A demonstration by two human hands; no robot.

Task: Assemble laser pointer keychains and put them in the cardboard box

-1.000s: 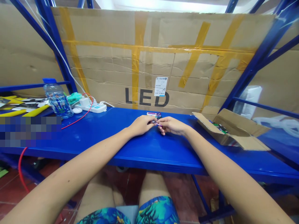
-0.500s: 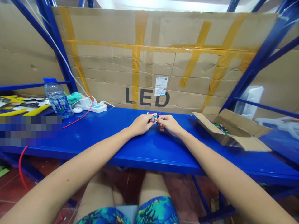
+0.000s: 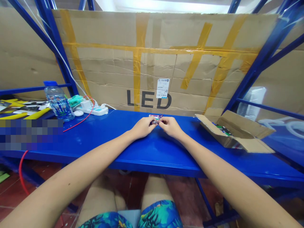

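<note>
Over the middle of the table, my left hand [image 3: 143,127] pinches a small shiny piece [image 3: 154,122] between thumb and fingers. Its kind is too small to tell. From the other side, my right hand [image 3: 171,127] comes up against the same piece, thumb and forefinger pressed together at its right end. Whatever lies between those fingertips is hidden. Just beyond both hands are several thin, brightly coloured strips [image 3: 156,116], pink, white and green, partly covered by my fingers.
An open cardboard box [image 3: 247,142] with small green and black parts stands on the blue table [image 3: 152,158] at right. To the left are a water bottle [image 3: 59,103], a white power strip [image 3: 97,110] and a red cable [image 3: 82,120]. A large cardboard sheet [image 3: 109,72] stands behind.
The fingers of my right hand have drawn in a little under the palm, closer to the piece. My left hand keeps its pinch. The whole view has shifted very slightly.
</note>
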